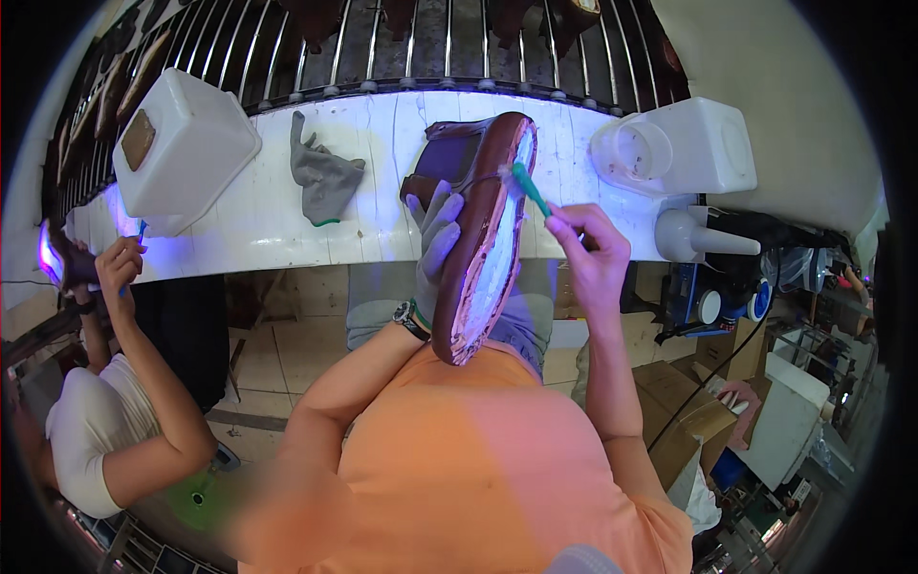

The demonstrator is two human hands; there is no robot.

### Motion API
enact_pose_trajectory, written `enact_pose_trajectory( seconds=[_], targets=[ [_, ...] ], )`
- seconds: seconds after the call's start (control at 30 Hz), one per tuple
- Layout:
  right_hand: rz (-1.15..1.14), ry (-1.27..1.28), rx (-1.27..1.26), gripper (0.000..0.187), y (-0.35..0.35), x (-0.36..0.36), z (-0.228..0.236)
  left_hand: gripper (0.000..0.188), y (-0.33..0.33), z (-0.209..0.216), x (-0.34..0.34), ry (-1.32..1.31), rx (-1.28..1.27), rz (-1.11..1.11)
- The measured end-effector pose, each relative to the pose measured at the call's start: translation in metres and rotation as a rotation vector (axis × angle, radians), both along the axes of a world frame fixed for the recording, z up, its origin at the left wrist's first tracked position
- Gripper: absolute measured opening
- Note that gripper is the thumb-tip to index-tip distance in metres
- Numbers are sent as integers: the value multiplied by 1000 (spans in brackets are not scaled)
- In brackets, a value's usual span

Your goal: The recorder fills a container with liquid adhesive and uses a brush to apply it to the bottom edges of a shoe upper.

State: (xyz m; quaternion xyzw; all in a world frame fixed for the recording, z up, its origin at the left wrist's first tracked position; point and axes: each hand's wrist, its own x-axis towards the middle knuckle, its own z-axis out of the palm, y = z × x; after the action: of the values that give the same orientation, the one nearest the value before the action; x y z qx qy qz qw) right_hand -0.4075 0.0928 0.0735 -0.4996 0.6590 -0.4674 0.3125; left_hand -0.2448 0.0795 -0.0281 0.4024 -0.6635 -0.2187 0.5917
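My left hand point(437, 239), in a grey glove, is closed around a dark brown leather shoe point(478, 225). The shoe is tilted so that its underside faces right, with a whitish, wet-looking coat along the bottom and a rough pinkish margin. Between the bare fingers of my right hand point(595, 251) is a small green-handled brush point(532, 189). Its bristles touch the shoe's underside near the far end. A loose grey glove point(325, 177) lies on the white table point(382, 234), left of the shoe.
White plastic containers point(196, 143) stand at both ends, with a clear cup point(639, 151) and a spouted white bottle point(684, 235) at right. A metal roller rack point(430, 48) with shoes runs behind. At left, a co-worker's hand point(120, 263) holds a brush near another shoe. Cardboard boxes point(674, 411) sit lower right.
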Motion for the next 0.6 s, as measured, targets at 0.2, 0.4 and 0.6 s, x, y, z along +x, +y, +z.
enact_pose_trajectory(
  seconds=[0.2,0.4,0.6],
  targets=[
    [-91,248,-54,11,-56,-28,-16,76,-8,-1,10,2,-128,-75],
    [169,-25,149,11,-22,-34,3,75,-12,1,6,62,-158,-50],
    [161,-74,154,12,-32,-36,4,85,-19,-2,8,40,-292,-2]
  ],
)
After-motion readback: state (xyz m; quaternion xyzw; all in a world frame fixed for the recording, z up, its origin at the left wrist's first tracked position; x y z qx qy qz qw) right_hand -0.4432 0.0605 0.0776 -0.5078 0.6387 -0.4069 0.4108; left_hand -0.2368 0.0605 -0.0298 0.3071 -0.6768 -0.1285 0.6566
